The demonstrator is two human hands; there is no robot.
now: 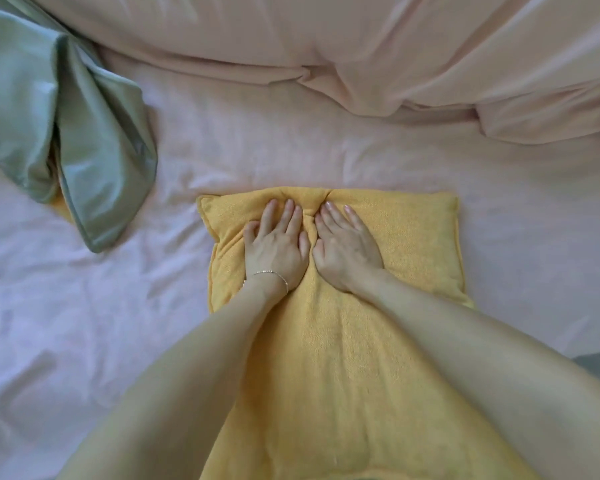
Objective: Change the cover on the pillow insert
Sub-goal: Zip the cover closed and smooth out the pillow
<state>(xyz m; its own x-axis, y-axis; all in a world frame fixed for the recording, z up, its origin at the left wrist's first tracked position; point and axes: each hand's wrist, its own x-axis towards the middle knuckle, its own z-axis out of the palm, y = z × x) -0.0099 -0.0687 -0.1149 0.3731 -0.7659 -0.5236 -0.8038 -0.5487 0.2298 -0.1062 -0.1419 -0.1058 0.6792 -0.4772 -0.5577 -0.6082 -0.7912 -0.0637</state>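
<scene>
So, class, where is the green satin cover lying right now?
In the head view, the green satin cover lies crumpled on the pink bedsheet at the upper left, apart from the yellow pillow that both hands press in the centre.

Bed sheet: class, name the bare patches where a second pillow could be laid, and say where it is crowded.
Free: the sheet left of the yellow pillow, below the green cover; the strip between pillow and bunched duvet; sheet right of the pillow. Crowded: the pillow, pressed by left hand and right hand.

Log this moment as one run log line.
left hand: flat on yellow pillow | right hand: flat beside it | green cover: crumpled aside, left
</scene>
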